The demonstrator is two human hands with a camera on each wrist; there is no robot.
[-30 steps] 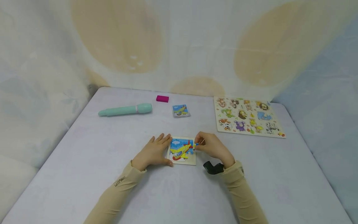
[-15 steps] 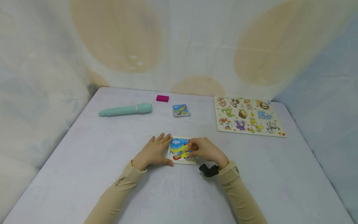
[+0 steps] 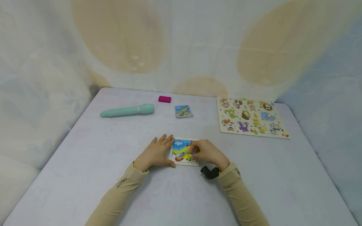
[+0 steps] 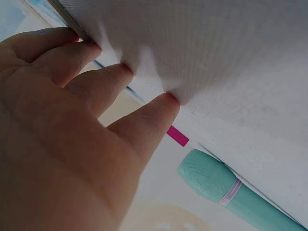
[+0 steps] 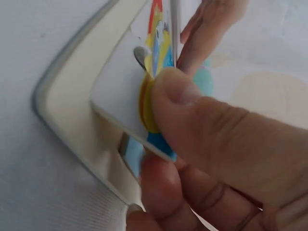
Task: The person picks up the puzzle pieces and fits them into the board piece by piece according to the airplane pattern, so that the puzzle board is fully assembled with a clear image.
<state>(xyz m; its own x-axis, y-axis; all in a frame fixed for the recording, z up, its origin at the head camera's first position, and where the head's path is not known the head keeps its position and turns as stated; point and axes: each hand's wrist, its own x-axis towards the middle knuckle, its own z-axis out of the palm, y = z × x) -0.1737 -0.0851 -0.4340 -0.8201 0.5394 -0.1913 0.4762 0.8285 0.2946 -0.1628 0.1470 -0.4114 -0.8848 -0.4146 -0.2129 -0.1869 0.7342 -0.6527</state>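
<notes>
A small square jigsaw puzzle in a pale wooden frame [image 3: 185, 164] lies on the table, its picture a yellow and red airplane on blue sky. My left hand [image 3: 155, 153] rests flat with spread fingers along the puzzle's left edge, fingertips on the table in the left wrist view. My right hand [image 3: 210, 152] pinches a jigsaw piece [image 5: 115, 91] between thumb and fingers over the puzzle's lower right corner. White, yellow and blue show on the piece, and it sits tilted, one edge raised above the frame in the right wrist view. The right fingers hide the puzzle's right side.
Behind the puzzle lies a small airplane picture packet [image 3: 183, 111]. A magenta block [image 3: 164, 99] and a mint green pen-shaped toy [image 3: 127, 110] lie at the back left. An animal puzzle board [image 3: 240, 130] is at the back right. A black strap device [image 3: 210, 173] hangs at my right wrist.
My right hand has moved left and slightly down with the jigsaw piece, from the puzzle's right edge to over its lower right corner. The left hand stays in place.
</notes>
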